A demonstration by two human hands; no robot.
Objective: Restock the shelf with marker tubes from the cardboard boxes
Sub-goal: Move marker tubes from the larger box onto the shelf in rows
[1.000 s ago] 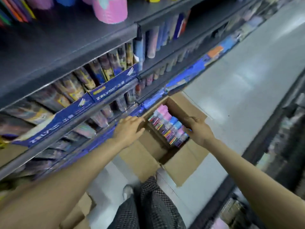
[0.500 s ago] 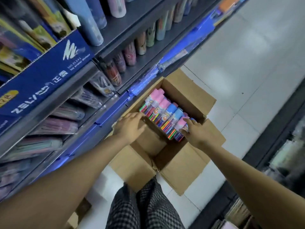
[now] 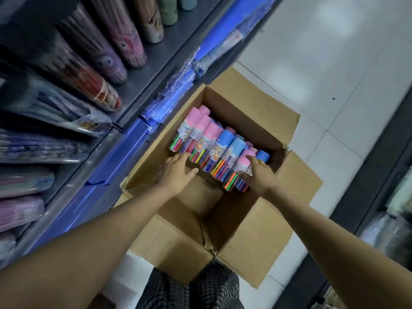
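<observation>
The cardboard box [image 3: 234,121] stands open on the tiled floor [image 3: 334,63], against the foot of the shelf [image 3: 165,47]. The marker tubes [image 3: 214,148] lie side by side in the far half of the box (pink caps at the left, blue toward the right). The left hand [image 3: 176,172] reaches into the box with fingers extended and relaxed, its fingertips at the near ends of the left-hand tubes. The right hand [image 3: 259,175] rests on the right-hand tubes, fingers laid over them; a firm grip cannot be confirmed.
</observation>
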